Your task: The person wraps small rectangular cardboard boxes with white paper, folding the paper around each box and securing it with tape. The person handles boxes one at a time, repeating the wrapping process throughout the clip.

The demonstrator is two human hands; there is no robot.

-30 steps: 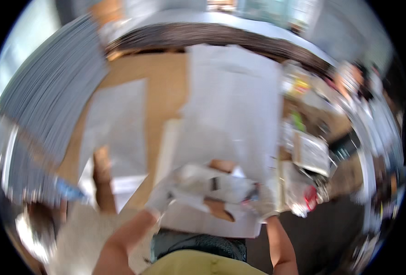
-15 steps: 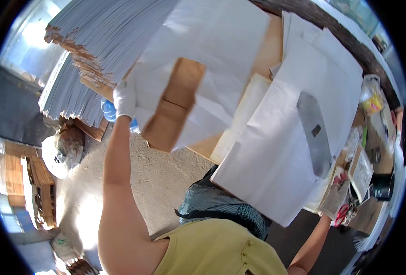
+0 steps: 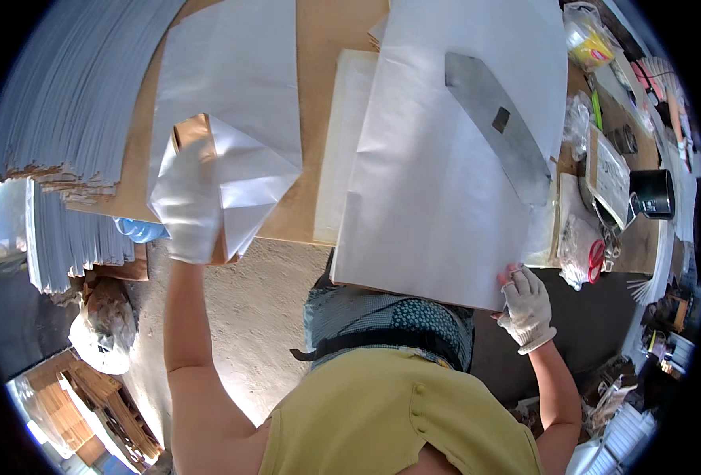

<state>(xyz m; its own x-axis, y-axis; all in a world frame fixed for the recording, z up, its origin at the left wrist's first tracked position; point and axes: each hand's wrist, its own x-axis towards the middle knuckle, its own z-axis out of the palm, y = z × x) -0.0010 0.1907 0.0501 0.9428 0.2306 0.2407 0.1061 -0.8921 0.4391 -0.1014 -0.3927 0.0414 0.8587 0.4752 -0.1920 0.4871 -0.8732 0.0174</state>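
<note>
My left hand (image 3: 186, 207), in a white glove, lies over a brown paper or cardboard piece (image 3: 194, 131) on a folded white sheet (image 3: 247, 170). Motion smears its fingers, so their grip cannot be made out. My right hand (image 3: 527, 310), in a white glove with bare fingertips, pinches the near right corner of a stack of white paper (image 3: 421, 229); the thumb shows below the edge. On that stack rests a flat grey metal plate (image 3: 505, 131) with a small dark square on it.
Tall piles of white folded sheets (image 3: 57, 103) stand at the left of the brown table (image 3: 283, 214). At right are red-handled scissors (image 3: 596, 257), a black cup (image 3: 653, 194) and plastic bags (image 3: 584, 36). A white bag (image 3: 101, 336) sits on the floor.
My left hand has moved from the sheet's left edge onto the brown piece, and the sheet is now folded. My right hand has come from beside the scissors to the paper stack's corner.
</note>
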